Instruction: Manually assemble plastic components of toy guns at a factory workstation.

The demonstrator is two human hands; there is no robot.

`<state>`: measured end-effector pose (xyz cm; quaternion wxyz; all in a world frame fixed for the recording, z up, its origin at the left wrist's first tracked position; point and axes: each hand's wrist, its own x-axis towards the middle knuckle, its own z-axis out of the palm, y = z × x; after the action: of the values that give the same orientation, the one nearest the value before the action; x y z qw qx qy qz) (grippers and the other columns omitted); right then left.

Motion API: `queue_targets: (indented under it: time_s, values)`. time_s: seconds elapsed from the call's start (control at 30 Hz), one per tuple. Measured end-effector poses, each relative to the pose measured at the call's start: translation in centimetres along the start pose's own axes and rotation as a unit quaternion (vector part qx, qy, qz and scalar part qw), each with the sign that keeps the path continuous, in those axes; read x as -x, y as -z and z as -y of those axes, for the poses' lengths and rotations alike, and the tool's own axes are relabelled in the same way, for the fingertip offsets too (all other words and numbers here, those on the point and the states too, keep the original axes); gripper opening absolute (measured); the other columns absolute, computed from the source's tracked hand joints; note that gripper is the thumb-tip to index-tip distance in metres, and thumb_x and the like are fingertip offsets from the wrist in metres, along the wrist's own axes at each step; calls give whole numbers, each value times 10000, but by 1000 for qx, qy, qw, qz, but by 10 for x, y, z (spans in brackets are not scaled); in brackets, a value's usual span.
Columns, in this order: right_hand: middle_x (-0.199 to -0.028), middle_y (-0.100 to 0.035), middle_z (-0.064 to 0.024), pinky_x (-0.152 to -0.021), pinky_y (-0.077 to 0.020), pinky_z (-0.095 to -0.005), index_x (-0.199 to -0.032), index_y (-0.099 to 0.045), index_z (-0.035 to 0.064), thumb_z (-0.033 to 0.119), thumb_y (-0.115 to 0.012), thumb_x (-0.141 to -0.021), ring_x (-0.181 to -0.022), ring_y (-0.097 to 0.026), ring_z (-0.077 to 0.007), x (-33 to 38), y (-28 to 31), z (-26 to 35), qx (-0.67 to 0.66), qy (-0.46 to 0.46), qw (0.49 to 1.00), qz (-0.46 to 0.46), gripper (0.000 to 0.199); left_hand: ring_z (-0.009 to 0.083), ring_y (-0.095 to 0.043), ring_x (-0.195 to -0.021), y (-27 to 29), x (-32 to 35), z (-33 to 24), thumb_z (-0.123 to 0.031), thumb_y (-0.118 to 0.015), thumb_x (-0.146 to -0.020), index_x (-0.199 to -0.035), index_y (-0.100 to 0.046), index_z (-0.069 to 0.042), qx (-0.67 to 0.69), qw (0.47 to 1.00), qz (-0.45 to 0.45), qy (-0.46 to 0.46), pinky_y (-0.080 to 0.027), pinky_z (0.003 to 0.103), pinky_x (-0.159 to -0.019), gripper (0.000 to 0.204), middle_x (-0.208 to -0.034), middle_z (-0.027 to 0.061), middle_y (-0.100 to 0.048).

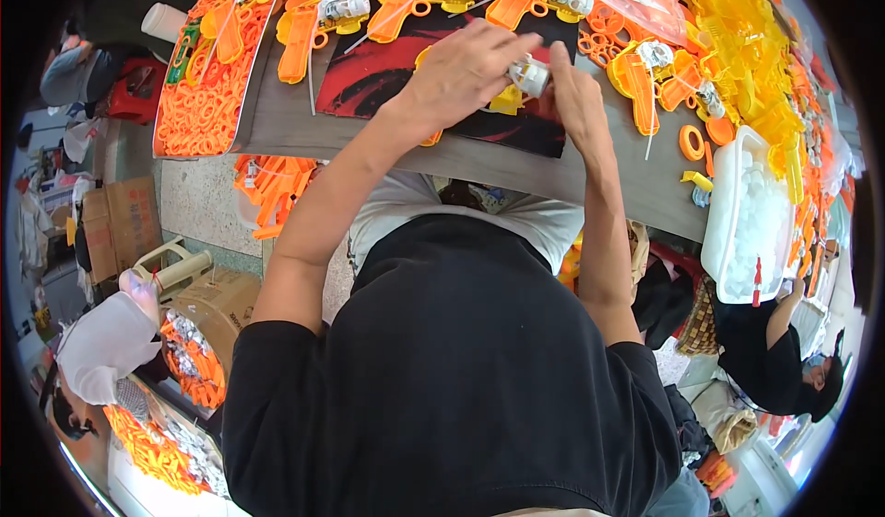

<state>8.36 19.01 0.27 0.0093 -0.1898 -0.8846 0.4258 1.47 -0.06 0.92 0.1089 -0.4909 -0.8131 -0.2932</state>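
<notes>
Above a dark red-and-black mat (489, 137), a white cylindrical mechanism (529, 76) sits between my two hands. My left hand (461, 70) reaches in from the left, its bent fingers closed at the mechanism's upper left side. On the other side, my right hand (579, 98) grips against it, one finger pointing up; its other fingertips are partly hidden. A yellow toy piece (507, 102) shows just below the mechanism. My left hand covers most of an orange-and-yellow toy gun part. Along the far side lie several orange toy guns (398, 5) with white mechanisms and thin white tubes.
A tray (196, 130) of orange rings stands at the left. Yellow shells (737, 47) are heaped at the far right, above a white bin (749, 213) of whitish pieces. Another person (784, 351) is at the right. Cardboard boxes (217, 300) stand at the lower left.
</notes>
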Motion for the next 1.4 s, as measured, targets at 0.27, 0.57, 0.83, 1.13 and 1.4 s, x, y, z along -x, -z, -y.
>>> queue_targets:
  time_s: [0.27,0.57,0.83,1.13,1.4]
  values:
    - [-1300,-583,-27,-1022,-367,-433,-1192,-653,127,154,-720,-856,-1223,-503,-259,15,0,-46,169,330,929,-15,343,266,-601,-1172,-5,26,28,7,-726,-809,-1358,-587,-70,241,964,-77,79,-454,363,-1037,572,-1275,104,-616]
    - [-1222,-616,-32,-983,-376,-394,-1168,-620,123,119,-647,-920,-1169,-533,-255,-16,-8,-38,172,412,895,-11,249,318,-547,-1212,-15,30,22,-33,-664,-849,-1381,-520,-79,61,995,-64,35,-399,428,-1039,554,-1292,113,-597]
    - [-964,-649,-35,-928,-388,-375,-950,-660,89,104,-659,-898,-985,-592,-244,-3,14,-37,134,336,932,22,54,319,-567,-1161,-18,28,18,44,-678,-789,-1368,-497,-78,48,995,-80,23,-428,439,-1002,618,-1240,115,-596]
    - [-1110,-663,-129,-963,-422,-418,-921,-747,91,166,-700,-895,-1138,-540,-314,61,-28,-5,5,277,957,-84,93,343,-574,-1118,-19,31,25,-7,-686,-835,-1371,-480,-57,45,993,-103,22,-438,447,-983,576,-1217,145,-599]
    - [-1450,-496,-178,-1145,-240,-498,-949,-772,142,289,-775,-852,-1357,-379,-379,0,-74,-22,103,192,951,-221,177,339,-574,-1112,-24,28,20,-43,-675,-877,-1373,-460,-52,58,993,-103,32,-443,449,-966,541,-1205,145,-593]
